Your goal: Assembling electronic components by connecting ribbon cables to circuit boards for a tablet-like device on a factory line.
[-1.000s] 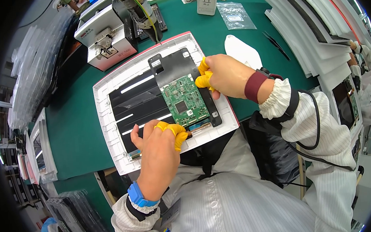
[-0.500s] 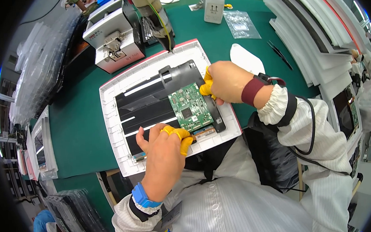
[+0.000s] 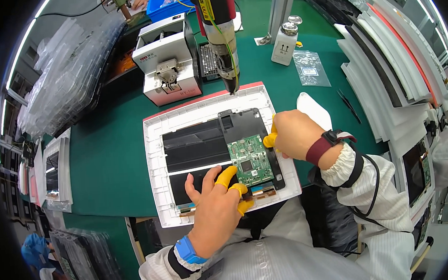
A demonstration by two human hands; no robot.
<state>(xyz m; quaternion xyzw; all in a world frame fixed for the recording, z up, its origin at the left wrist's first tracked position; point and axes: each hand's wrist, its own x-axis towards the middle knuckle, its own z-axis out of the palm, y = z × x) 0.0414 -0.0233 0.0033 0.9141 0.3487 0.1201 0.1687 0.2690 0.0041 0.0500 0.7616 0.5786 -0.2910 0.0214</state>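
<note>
**Both hands on the board in the white frame**

Your left hand (image 3: 215,212) lies spread flat, its yellow-capped fingers (image 3: 226,176) pressing the lower left corner of the green circuit board (image 3: 250,160). Your right hand (image 3: 298,134) curls loosely, its capped fingertips touching the board's right edge; it grips nothing. The board sits on a black plate inside the white frame (image 3: 201,108) on the green mat (image 3: 111,147). A hanging screwdriver (image 3: 223,42) points at the frame's far edge. Bare mat lies to your left.
</note>
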